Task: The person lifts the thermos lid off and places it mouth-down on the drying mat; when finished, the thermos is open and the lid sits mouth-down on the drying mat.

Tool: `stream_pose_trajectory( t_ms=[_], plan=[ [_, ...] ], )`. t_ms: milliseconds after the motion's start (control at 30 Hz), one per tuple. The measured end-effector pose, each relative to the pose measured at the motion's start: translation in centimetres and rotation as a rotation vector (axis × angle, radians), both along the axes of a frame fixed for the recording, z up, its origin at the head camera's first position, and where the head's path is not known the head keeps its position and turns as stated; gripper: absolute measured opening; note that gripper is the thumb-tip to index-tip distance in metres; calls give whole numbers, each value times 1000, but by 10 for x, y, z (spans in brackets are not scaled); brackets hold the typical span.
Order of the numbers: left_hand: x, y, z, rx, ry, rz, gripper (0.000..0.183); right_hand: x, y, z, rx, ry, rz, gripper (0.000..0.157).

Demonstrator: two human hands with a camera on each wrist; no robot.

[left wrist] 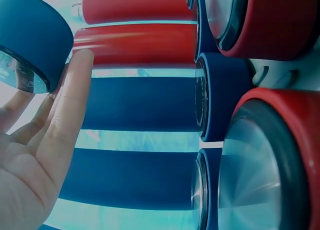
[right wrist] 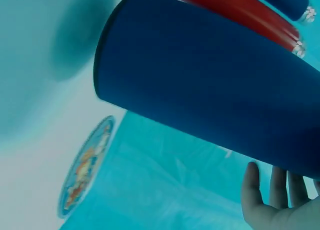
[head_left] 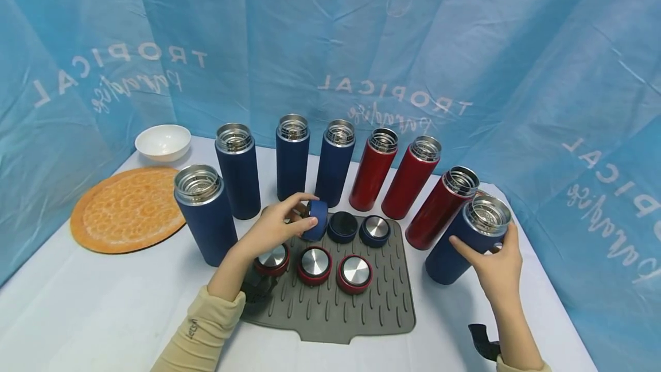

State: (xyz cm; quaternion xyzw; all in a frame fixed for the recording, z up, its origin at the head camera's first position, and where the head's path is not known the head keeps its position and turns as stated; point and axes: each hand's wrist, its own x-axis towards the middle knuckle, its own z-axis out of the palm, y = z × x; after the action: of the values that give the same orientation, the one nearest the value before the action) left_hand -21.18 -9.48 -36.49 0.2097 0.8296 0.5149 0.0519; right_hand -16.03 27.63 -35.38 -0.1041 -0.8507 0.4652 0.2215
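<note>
My left hand (head_left: 276, 225) pinches a blue bottle lid (head_left: 317, 220) between thumb and fingers, above the back edge of a grey drying mat (head_left: 330, 317). The left wrist view shows the same lid (left wrist: 32, 37) tilted, its shiny side facing down. On the right, my right hand (head_left: 498, 266) grips a blue vacuum bottle (head_left: 457, 248) just below its steel neck. That bottle has no lid on it. In the right wrist view the bottle (right wrist: 200, 80) covers much of the picture and fingers (right wrist: 278, 187) show at its lower edge.
Red-rimmed lids (head_left: 314, 263) and dark blue lids (head_left: 375, 228) lie on the mat. Several lidless blue bottles (head_left: 237, 179) and red bottles (head_left: 411, 179) stand behind and beside it. At left are an orange round placemat (head_left: 129, 205) and a white bowl (head_left: 163, 142). A patterned plate (right wrist: 86, 167) lies at right.
</note>
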Motion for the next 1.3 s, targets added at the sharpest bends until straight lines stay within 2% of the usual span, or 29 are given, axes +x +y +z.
stream_pose_trajectory(
  t_ms=[100, 400, 467, 533, 600, 633, 767, 900, 1000, 1100, 1167, 1233, 1300],
  plan=[
    [0, 0, -2, -4, -14, -3, 46, 0, 5, -5, -1, -54, -13, 93],
    [1, 2, -5, -12, -37, -20, 49, -10, 19, -23, 27, -130, -10, 94],
    [1, 5, -5, -7, -35, -31, 49, -9, 18, -18, 12, -156, 7, 97],
    [1, 12, -5, -13, -17, -49, 51, -12, 23, -21, 27, -177, 16, 97],
    [3, 23, -4, -34, 7, -85, 52, -11, 22, -18, 26, -195, 24, 99],
    [4, 30, -3, -54, 22, -108, 53, -8, 18, -11, 7, -192, 30, 101],
    [10, 65, 2, -207, 77, -215, 59, -4, 12, -2, -11, -206, 40, 102],
    [20, 103, 0, -383, 181, -306, 64, -8, 16, -5, -15, -206, 46, 104],
    [25, 127, -6, -513, 315, -334, 67, -17, 29, -22, 2, -193, 38, 107],
    [29, 146, -12, -643, 448, -336, 68, -34, 54, -55, 42, -167, 25, 106],
    [31, 155, -16, -717, 504, -342, 66, -45, 71, -78, 63, -153, 28, 104],
    [32, 161, -18, -775, 543, -349, 65, -50, 79, -88, 69, -140, 27, 103],
    [32, 165, -21, -825, 569, -355, 64, -48, 76, -84, 50, -135, 45, 104]
  ],
)
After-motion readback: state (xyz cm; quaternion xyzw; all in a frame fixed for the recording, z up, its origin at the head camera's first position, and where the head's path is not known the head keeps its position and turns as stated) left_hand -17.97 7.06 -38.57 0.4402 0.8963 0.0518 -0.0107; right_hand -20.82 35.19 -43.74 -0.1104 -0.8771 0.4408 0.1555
